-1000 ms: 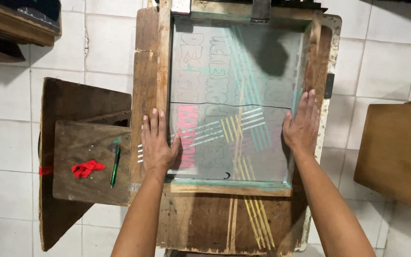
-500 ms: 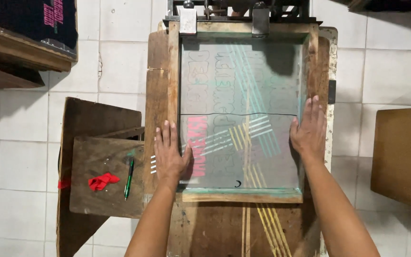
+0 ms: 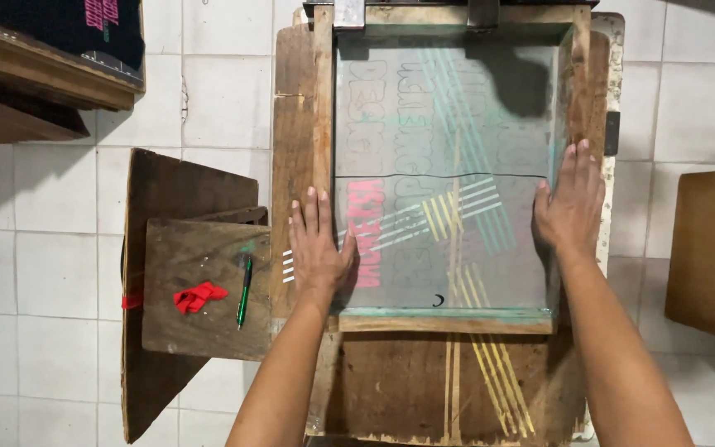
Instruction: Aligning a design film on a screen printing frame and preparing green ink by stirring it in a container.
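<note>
Where the lower edge of the view cuts in, both forearms and the near end of the wooden printing board (image 3: 424,381) run out of sight, and the faded lettering ghosted into the mesh is too faint to make out. The screen printing frame (image 3: 323,124) is a rectangle of worn, bare wood stretched with translucent mesh, stained with a pink block and thin yellow, white and green stripes; it lies flat on the scuffed, paint-streaked board, its far edge under two metal hinge clamps (image 3: 349,12). The left hand (image 3: 318,248) lies palm down across the frame's left rail, fingers straight and slightly spread, thumb reaching onto the mesh. The right hand (image 3: 571,203) presses flat on the right rail, fingers close together and pointing away. Beside the board's left edge, a rough wooden side shelf (image 3: 200,331) carries a green pen (image 3: 244,291) and a crumpled red scrap (image 3: 198,296).
</note>
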